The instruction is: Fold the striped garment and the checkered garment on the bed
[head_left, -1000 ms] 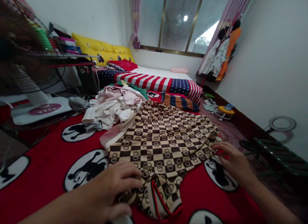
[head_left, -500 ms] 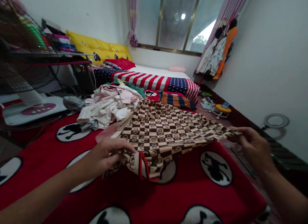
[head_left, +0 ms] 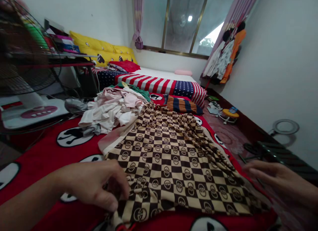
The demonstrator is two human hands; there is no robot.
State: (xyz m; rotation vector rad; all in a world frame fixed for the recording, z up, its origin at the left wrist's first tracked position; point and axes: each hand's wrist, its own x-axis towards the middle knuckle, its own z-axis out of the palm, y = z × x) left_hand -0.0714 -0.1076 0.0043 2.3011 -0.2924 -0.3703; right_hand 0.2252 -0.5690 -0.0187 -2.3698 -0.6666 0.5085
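A brown and beige checkered garment [head_left: 171, 158] with a round printed motif lies spread on the red cover [head_left: 81, 125], gathered into folds at its far end. Sheer pale fabric shows along its left side. My left hand [head_left: 96, 181] is at the garment's near left edge, fingers bent and thumb apart, with no cloth visibly pinched. Under that hand the cloth is bunched, and a bit of red trim shows at the bottom. Off the garment's right edge, my right hand [head_left: 280, 178] is held with its fingers stretched out and nothing in them.
Beyond the garment's left side is a heap of white and pink clothes [head_left: 116, 107]. A folded brown and navy striped garment [head_left: 185, 105] lies at the far right of the cover. A fan [head_left: 37, 112] stands left, a yellow stool [head_left: 230, 113] and ring light [head_left: 285, 126] right.
The garment's near edge was held up and stretched between both hands; now it lies flat and closer. Both hands have come down nearer, and the right has let go.
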